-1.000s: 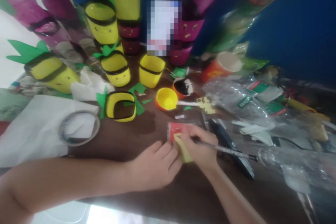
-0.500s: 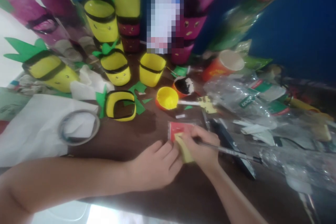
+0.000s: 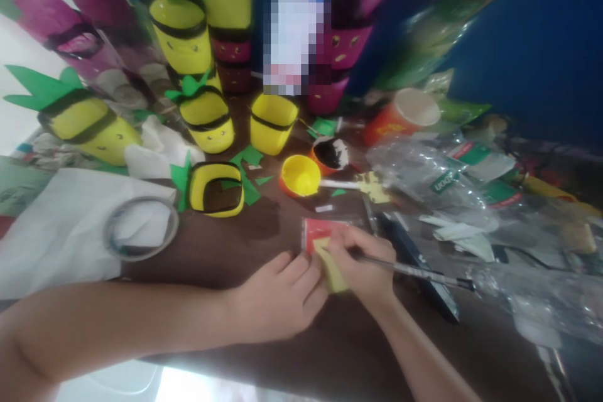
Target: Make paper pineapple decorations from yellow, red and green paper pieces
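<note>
Left to right: the tipped cup (image 3: 106, 135) near the bench's (image 3: 221, 257) left edge and the leafy cup (image 3: 217, 138) both have faces and green tops, so I'd guess they're pretty much done. The plain cup (image 3: 271, 137) toward the back edge just has a black band, no face or leaves that I can see. Up front, the left hand (image 3: 282, 295) has its fingers bunched along the left side of the yellow paper (image 3: 335, 279); can't tell if they're gripping. That paper overlaps the red card (image 3: 315, 230), around the middle of the near edge. The right hand (image 3: 370, 267) has its fingers clamped on a pen (image 3: 424, 272), tip down at the paper, so this bit looks underway. Too blurry to make out marks.

Other stuff: tape (image 3: 141, 255) toward the left edge, yellow paint (image 3: 301, 177) beyond the card, bottles (image 3: 419, 169) crowding the right edge. Pen's back end pokes close to those, so it's tight there.
</note>
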`<state>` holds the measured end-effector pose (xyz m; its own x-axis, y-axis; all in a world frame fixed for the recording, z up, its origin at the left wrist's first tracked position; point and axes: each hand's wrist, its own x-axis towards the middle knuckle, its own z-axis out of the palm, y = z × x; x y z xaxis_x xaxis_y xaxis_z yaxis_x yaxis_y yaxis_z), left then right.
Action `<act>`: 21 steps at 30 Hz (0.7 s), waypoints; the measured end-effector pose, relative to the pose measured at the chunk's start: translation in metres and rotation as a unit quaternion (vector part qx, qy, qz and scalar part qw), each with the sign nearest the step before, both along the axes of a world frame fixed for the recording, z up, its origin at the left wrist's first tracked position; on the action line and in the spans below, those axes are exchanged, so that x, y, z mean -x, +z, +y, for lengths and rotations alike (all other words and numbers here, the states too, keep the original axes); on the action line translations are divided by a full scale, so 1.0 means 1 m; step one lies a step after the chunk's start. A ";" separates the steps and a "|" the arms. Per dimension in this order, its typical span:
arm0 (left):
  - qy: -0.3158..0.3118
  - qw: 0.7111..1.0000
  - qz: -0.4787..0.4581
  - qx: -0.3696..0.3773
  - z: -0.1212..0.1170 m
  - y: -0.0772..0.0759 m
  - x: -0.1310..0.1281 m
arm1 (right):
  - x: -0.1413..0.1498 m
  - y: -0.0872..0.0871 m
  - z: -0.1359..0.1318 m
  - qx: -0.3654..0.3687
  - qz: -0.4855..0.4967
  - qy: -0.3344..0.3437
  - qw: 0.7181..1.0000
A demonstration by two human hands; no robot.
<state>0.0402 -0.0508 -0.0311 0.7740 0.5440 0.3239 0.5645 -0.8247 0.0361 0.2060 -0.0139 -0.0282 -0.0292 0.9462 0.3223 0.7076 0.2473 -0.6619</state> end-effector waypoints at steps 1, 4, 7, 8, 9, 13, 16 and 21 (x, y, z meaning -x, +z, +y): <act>-0.001 1.000 0.001 0.001 0.000 0.000 0.000 | 0.000 0.000 0.000 0.000 0.000 0.002 1.000; -0.001 1.000 -0.001 0.003 0.000 -0.001 0.000 | 0.000 0.001 0.000 0.001 0.008 0.010 1.000; 0.001 1.000 -0.007 0.001 -0.001 -0.001 0.000 | 0.000 0.001 0.001 0.003 0.010 0.017 1.000; 0.000 1.000 -0.007 0.002 -0.001 0.000 0.000 | 0.000 0.001 0.001 0.002 0.009 0.017 1.000; 0.000 1.000 -0.007 0.003 0.000 0.000 0.000 | 0.000 0.002 0.001 -0.001 0.009 0.018 1.000; -0.003 1.000 -0.003 0.004 0.000 0.001 0.000 | 0.001 0.002 0.002 -0.009 0.012 0.024 1.000; -0.003 1.000 -0.004 0.002 0.000 0.001 0.000 | 0.001 0.002 0.003 -0.011 0.016 0.029 0.999; -0.001 1.000 -0.001 0.003 0.000 0.000 0.000 | 0.002 0.002 0.003 -0.014 0.005 0.018 1.000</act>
<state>0.0400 -0.0512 -0.0312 0.7743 0.5445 0.3225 0.5626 -0.8256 0.0431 0.2035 -0.0113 -0.0258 -0.0590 0.9354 0.3487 0.6914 0.2903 -0.6616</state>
